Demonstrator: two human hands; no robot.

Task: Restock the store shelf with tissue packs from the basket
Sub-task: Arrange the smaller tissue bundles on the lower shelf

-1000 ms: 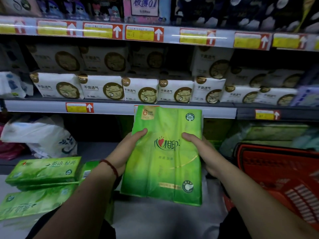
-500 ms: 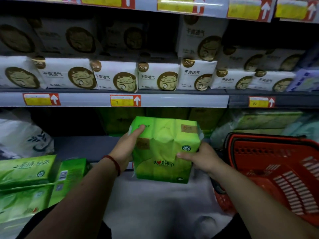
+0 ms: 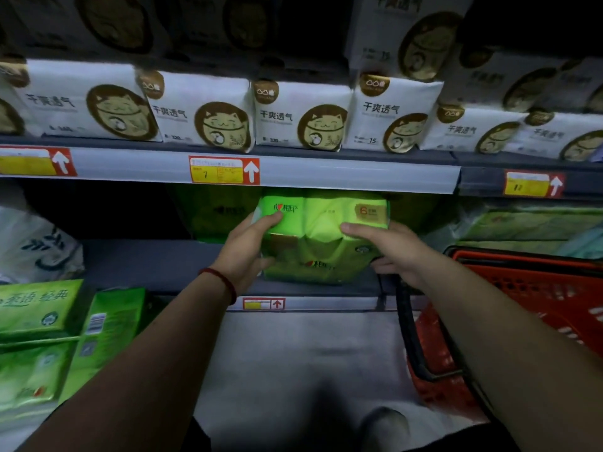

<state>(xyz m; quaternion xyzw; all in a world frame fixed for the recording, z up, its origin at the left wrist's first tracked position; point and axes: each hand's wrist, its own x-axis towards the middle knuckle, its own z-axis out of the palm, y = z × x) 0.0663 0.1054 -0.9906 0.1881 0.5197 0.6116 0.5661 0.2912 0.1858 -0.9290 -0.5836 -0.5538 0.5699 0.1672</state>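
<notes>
Fingers [image 3: 385, 268] mostly hidden beneath the tissue pack [image 3: 321, 231].

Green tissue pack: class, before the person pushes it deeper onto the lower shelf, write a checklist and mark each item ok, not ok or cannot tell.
1. Left hand grips the pack on its left side: ok.
2. Right hand grips its right side: ok.
3. The pack's top sits below the upper rail: ok.
4. The pack's base rests on the shelf: cannot tell, the hands hide its lower corners.
5. Free depth behind it, where darker green packs stand: cannot tell.
6. Basket stands clear to the right: ok.
</notes>
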